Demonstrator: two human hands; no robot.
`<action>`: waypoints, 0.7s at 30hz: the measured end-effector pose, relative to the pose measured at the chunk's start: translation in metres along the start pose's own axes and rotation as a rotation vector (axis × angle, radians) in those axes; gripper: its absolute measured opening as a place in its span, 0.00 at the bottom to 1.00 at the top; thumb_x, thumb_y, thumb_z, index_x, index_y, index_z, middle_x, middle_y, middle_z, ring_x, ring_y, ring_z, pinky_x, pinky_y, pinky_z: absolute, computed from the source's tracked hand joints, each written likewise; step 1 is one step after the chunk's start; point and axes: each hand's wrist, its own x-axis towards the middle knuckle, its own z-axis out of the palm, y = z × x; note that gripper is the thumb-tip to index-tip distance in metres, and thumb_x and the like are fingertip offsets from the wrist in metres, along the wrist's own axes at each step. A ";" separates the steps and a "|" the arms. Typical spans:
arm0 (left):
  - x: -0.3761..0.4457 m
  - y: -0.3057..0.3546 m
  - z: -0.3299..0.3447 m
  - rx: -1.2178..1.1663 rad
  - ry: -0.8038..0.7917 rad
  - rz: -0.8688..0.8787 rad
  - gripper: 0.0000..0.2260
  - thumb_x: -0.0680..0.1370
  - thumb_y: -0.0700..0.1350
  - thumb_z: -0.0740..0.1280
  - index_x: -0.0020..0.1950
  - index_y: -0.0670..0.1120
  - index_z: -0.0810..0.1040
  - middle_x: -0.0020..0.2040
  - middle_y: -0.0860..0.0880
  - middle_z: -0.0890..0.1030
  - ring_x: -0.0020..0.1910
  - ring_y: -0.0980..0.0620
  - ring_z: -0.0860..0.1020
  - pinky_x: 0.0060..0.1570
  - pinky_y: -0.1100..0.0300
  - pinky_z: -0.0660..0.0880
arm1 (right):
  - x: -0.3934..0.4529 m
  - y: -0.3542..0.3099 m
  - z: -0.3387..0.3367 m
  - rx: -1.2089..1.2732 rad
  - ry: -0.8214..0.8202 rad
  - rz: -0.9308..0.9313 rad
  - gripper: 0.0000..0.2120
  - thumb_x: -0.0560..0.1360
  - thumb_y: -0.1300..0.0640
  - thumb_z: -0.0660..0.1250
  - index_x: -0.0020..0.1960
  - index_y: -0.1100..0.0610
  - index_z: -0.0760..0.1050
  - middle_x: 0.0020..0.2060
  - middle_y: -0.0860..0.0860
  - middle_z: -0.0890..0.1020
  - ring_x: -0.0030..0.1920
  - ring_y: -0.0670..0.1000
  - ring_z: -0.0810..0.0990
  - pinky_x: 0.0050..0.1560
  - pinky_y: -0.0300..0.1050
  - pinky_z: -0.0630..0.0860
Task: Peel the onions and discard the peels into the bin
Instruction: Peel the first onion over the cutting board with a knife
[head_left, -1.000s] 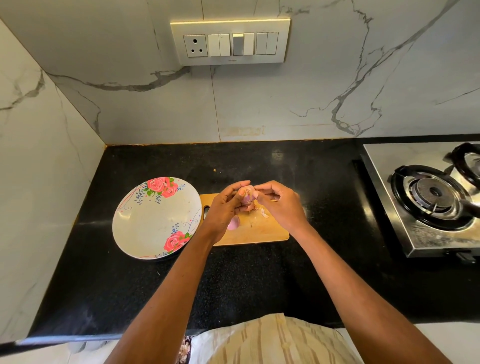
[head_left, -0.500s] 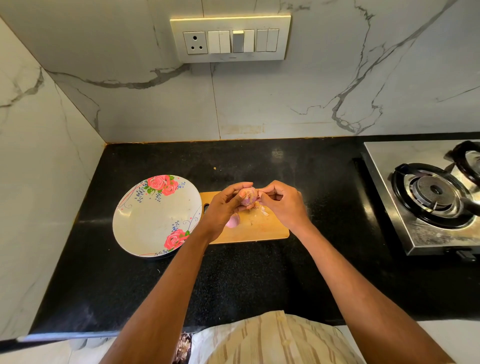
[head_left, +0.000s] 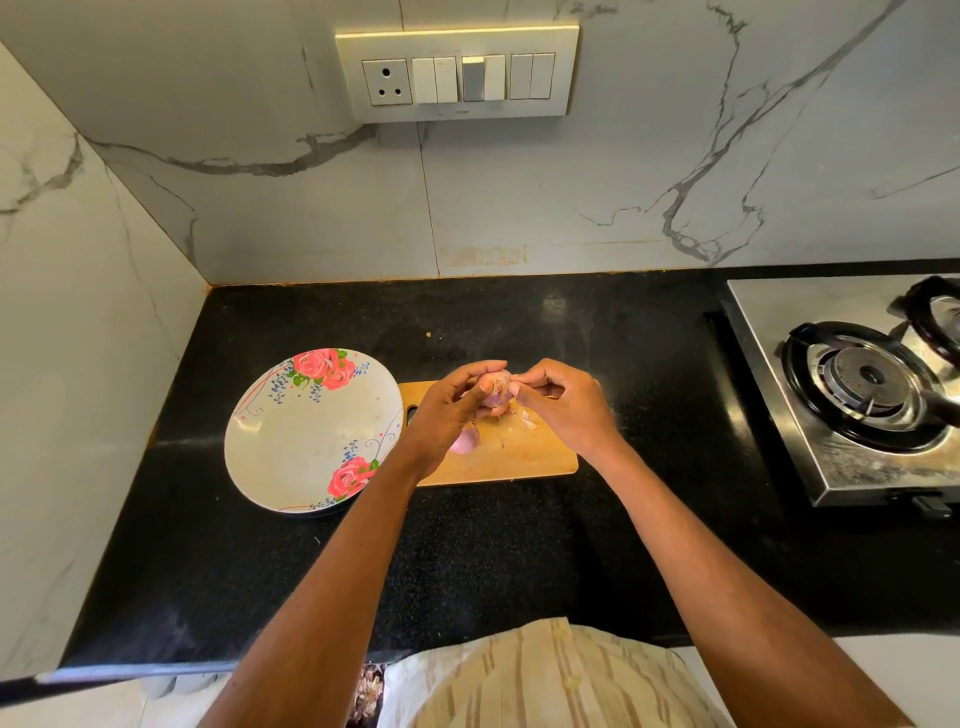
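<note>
The left hand (head_left: 447, 410) cups 1 small pinkish onion (head_left: 496, 391) above the cutting board (head_left: 511, 447), and the right hand (head_left: 558, 402) pinches at its far end, apparently on a flap of skin. The bulb looks light, firm and slick, its skin thin and brittle, so loose edges are best nipped near the tip. Left of the grip, the floral plate (head_left: 291, 447) holds nothing; another onion piece (head_left: 464, 440) lies below it.

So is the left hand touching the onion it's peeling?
Touching. The head view shows the left hand with its fingers and thumb curled round the onion, held above the board.
</note>
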 end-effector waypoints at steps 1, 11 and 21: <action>-0.001 0.000 0.000 -0.001 -0.004 -0.001 0.14 0.84 0.46 0.63 0.69 0.52 0.76 0.64 0.53 0.80 0.59 0.57 0.81 0.52 0.66 0.78 | 0.000 -0.001 0.000 -0.002 -0.003 -0.004 0.03 0.77 0.54 0.74 0.49 0.53 0.83 0.42 0.40 0.83 0.47 0.37 0.81 0.45 0.28 0.75; -0.005 -0.002 -0.003 -0.023 -0.042 -0.015 0.12 0.84 0.46 0.63 0.66 0.57 0.77 0.64 0.56 0.79 0.61 0.56 0.80 0.54 0.65 0.78 | -0.001 0.005 -0.002 0.018 0.004 0.037 0.02 0.76 0.57 0.74 0.48 0.53 0.83 0.39 0.42 0.84 0.43 0.39 0.82 0.43 0.31 0.76; -0.003 -0.004 -0.003 0.000 -0.019 -0.011 0.13 0.83 0.46 0.64 0.67 0.56 0.77 0.66 0.51 0.79 0.63 0.53 0.80 0.59 0.63 0.78 | -0.002 0.000 0.001 0.001 -0.012 0.012 0.02 0.76 0.55 0.74 0.48 0.50 0.82 0.42 0.40 0.84 0.46 0.37 0.81 0.45 0.29 0.76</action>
